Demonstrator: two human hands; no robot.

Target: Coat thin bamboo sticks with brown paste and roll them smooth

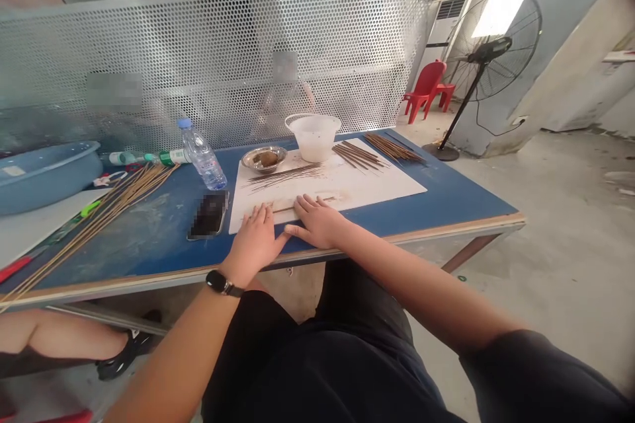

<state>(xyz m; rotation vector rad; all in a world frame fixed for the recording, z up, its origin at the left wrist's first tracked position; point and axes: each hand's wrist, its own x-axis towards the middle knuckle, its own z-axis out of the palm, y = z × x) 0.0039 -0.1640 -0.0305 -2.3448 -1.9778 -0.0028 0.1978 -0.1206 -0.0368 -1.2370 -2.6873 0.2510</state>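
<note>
We hold our left hand [254, 238] and right hand [319, 221] out flat over a thin brown stick [284, 209] on the flat white sheet [391, 184].

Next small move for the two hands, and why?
Probably a short forward roll with both: the left hand and right hand lie palm-down, fingers seemingly over a thin brown stick on the white sheet, a bit of it showing between them.

Matt, rough-looking sticks [356, 155], glossy metal dish [247, 160], smooth translucent plastic bucket [313, 139].
</note>
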